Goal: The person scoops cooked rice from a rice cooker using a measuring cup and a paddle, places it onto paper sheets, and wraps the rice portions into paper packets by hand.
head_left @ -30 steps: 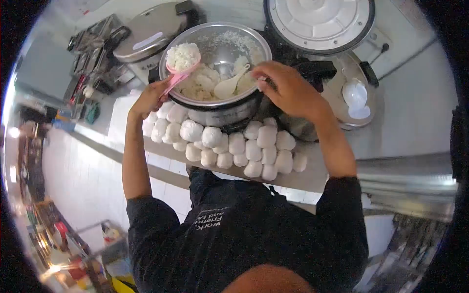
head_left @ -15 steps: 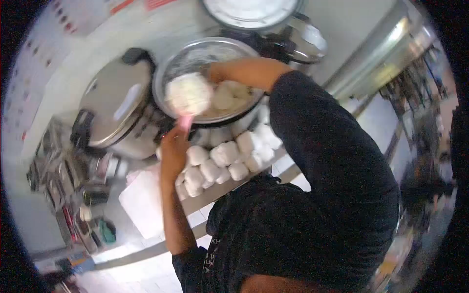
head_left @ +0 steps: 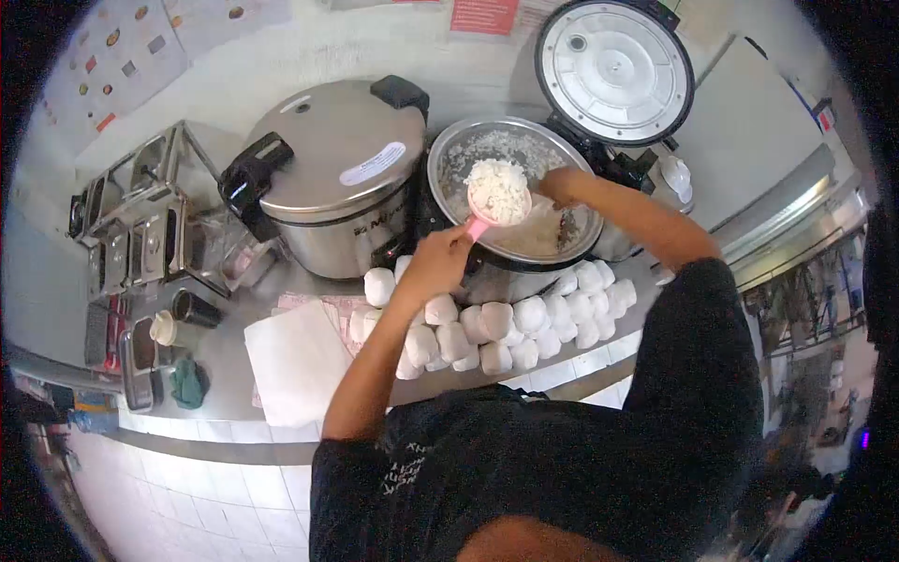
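Note:
My left hand (head_left: 438, 270) is closed round the handle of a pink scoop (head_left: 479, 227), which is heaped with white rice (head_left: 499, 190) and held over the near left rim of an open rice cooker (head_left: 436, 178). Inside that cooker, rice covers the bottom and clings to the inner wall. My right hand (head_left: 565, 187) reaches into the pot from the right, its fingers curled; what they grip, if anything, is hidden. Many round white wrapped bundles (head_left: 496, 320) are lined up in front of the cooker, below both hands.
Left of the open pot stands a second rice cooker (head_left: 342, 150), lid shut. The open cooker's raised lid (head_left: 613, 70) leans back behind it. White paper sheets (head_left: 295, 361) lie at the counter's front. Steel containers (head_left: 140, 234), a dark cup (head_left: 195, 307) and a green cloth (head_left: 187, 384) sit further left.
The view has shifted, so the cookers appear further right and the picture is sharper. The left hand still holds the rice-filled scoop over the pot; the right hand remains inside it.

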Available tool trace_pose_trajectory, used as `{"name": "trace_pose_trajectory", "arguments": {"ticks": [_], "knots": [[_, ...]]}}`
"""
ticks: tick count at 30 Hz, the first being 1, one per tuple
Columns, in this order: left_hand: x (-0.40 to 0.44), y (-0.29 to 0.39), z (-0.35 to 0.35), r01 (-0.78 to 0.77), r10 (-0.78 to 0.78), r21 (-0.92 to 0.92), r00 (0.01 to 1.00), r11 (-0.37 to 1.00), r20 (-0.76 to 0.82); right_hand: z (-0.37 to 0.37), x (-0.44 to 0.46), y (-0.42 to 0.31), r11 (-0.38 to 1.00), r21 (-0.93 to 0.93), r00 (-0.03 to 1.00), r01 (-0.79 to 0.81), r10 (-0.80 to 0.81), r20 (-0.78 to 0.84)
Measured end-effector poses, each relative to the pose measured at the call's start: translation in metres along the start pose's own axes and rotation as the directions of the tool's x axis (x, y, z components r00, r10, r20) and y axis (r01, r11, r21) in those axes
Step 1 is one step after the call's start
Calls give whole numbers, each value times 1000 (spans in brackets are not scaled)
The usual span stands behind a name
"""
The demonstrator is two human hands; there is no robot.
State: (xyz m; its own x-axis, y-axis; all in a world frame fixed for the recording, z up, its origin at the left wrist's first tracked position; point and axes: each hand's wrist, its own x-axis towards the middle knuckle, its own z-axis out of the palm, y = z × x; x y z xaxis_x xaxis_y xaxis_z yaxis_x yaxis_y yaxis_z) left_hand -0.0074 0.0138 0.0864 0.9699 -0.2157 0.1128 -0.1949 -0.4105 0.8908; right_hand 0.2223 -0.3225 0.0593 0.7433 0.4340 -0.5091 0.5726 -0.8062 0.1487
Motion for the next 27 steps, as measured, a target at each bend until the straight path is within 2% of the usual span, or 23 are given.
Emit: {"name": "trace_pose_trajectory", "arguments": {"ticks": [1, 3, 4, 6, 9, 12, 13, 14, 16, 17, 20, 21, 22, 24, 25, 26, 27], "knots": [[7, 0, -2, -10, 10, 32, 1000, 999, 7, -5, -13, -1, 993, 64, 995, -99, 99, 3], [17, 3, -5, -44, 45, 85, 999, 995, -17, -76, -98, -41, 929, -366, 994, -52, 82, 66], [24, -3, -3, -120, 130, 185, 991, 975, -41, -90, -128, -45, 962, -258, 995, -92, 78, -61], [27, -1, -2, -18, 20, 167, 1000, 986, -14, -98, -175, -53, 992, -20, 950, -124, 113, -291], [36, 1, -3, 66, -69, 150, 997, 987, 16, -88, -203, -70, 968, 246, 828, 39, 106, -550], [40, 3, -2, 58, -62, 81, 997, 995, 44, -67, -194, -115, 934, 307, 647, 182, 122, -753], [45, -7, 2, -23, 19, 167, 999, 986, 30, -58, -181, -121, 958, 266, 689, 111, 118, -715], [45, -6, 2, -26, 17, 175, 998, 984, 53, -46, -166, -124, 975, 217, 727, 44, 118, -677], [44, -2, -1, -31, 14, 186, 996, 982, 92, -35, -137, -137, 970, 243, 723, -8, 173, -669], [50, -21, 7, -49, 49, 118, 999, 992, 7, -29, -128, -138, 967, 255, 720, -30, 198, -665], [35, -3, -17, 136, -133, 106, 990, 985, -37, -2, -118, -120, 959, 251, 699, -133, 270, -662], [35, -11, -17, 140, -133, 74, 987, 987, -96, -3, -125, -122, 958, 284, 653, -28, 233, -721], [39, -18, -20, 72, -60, 159, 995, 985, -81, -4, -140, -124, 953, 292, 602, 85, 185, -777], [37, -14, -26, -52, 62, 323, 998, 945, -22, -26, -143, -125, 945, 279, 572, 171, 135, -809], [36, -1, -24, 213, -216, 122, 976, 969, 19, -37, -148, -128, 949, 289, 599, 122, 162, -784], [36, -4, -16, 59, -86, 307, 993, 950, 76, -45, -151, -130, 949, 308, 623, 65, 202, -756], [42, -7, -12, -112, 41, 467, 986, 877, 160, -48, -146, -134, 960, 262, 570, 100, 160, -806]]}}
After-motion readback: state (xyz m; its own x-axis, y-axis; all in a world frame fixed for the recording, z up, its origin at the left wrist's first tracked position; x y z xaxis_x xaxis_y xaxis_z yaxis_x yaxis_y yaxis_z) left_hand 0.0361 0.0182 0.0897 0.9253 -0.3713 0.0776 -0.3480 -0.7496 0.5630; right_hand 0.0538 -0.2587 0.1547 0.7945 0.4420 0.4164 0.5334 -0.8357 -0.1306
